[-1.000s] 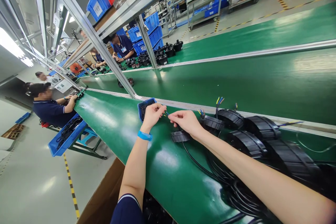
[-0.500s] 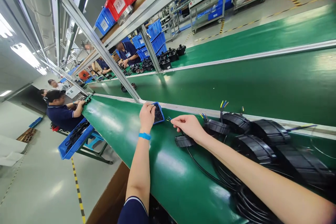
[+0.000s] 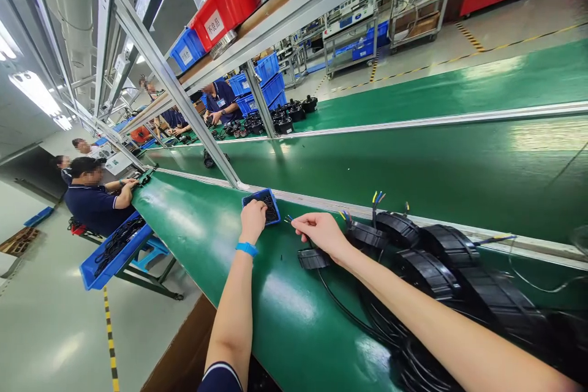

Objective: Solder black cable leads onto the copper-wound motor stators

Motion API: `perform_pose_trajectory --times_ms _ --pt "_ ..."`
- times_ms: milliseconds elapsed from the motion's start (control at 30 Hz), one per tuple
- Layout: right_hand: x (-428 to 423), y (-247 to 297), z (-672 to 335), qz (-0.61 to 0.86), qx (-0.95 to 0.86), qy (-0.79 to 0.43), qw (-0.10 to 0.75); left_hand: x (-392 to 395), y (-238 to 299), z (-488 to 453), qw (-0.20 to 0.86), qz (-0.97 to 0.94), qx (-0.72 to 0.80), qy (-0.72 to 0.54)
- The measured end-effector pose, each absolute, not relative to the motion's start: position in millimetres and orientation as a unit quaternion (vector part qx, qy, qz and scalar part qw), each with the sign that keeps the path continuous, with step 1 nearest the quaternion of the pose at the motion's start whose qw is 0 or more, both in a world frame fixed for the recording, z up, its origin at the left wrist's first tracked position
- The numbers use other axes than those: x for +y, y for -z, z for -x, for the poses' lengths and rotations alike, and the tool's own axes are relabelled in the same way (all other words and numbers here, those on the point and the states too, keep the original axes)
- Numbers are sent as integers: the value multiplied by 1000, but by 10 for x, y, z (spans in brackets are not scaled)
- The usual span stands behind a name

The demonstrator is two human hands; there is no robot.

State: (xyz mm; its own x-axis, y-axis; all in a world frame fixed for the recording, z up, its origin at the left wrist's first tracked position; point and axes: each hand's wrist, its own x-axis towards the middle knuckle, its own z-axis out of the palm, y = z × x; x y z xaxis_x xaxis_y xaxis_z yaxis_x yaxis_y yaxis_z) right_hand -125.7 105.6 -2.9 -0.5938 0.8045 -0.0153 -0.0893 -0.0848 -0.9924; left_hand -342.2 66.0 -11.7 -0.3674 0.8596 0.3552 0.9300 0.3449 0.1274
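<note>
My left hand (image 3: 253, 220), with a blue band at the wrist, reaches into a small blue tray (image 3: 277, 208) of tiny black parts. Its fingers are curled together at the parts, and whatever lies between them is hidden. My right hand (image 3: 324, 234) pinches a cable's thin wires (image 3: 288, 219), their bare ends pointing towards the tray. Below that hand, a black round housing (image 3: 313, 259) rests on the green bench (image 3: 220, 226). To the right stand several larger black housings (image 3: 429, 272), some with coloured wires sticking up. Black cables (image 3: 413, 361) lie coiled beneath my right forearm.
A metal frame post (image 3: 202, 116) rises behind the tray, under a shelf with a red bin (image 3: 225, 12) and a blue bin (image 3: 187, 49). At the left a co-worker (image 3: 94, 196) sits by a blue crate (image 3: 114, 251) of cables. A cardboard box (image 3: 184, 349) stands below the bench edge.
The view has shifted a little. My left hand has moved from the tray's left side to over its near edge, fingers among the parts. My right hand keeps its pinch on the wires.
</note>
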Motion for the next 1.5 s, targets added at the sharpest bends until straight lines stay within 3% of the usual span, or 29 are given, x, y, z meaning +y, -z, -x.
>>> perform_pose_trajectory --times_ms 200,333,433,533,633,833,1500 --pt "1058 21 1247 304 -579 -680 333 632 94 3383 129 547 -803 200" --pt "1074 53 1245 305 -572 -686 332 635 19 3316 101 583 -715 372" --pt "1082 66 1244 307 -567 -690 329 642 -32 3236 -58 613 -620 486" --pt "1079 60 1241 307 -567 -691 329 650 -40 3135 -259 584 -568 519" --pt "1073 48 1239 305 -568 -688 333 657 -33 3043 -356 539 -550 529" --pt "1070 43 1240 301 -572 -685 335 653 -86 2946 -374 495 -525 582" --pt "1076 44 1232 304 -578 -682 329 656 -96 2957 -392 484 -546 560"
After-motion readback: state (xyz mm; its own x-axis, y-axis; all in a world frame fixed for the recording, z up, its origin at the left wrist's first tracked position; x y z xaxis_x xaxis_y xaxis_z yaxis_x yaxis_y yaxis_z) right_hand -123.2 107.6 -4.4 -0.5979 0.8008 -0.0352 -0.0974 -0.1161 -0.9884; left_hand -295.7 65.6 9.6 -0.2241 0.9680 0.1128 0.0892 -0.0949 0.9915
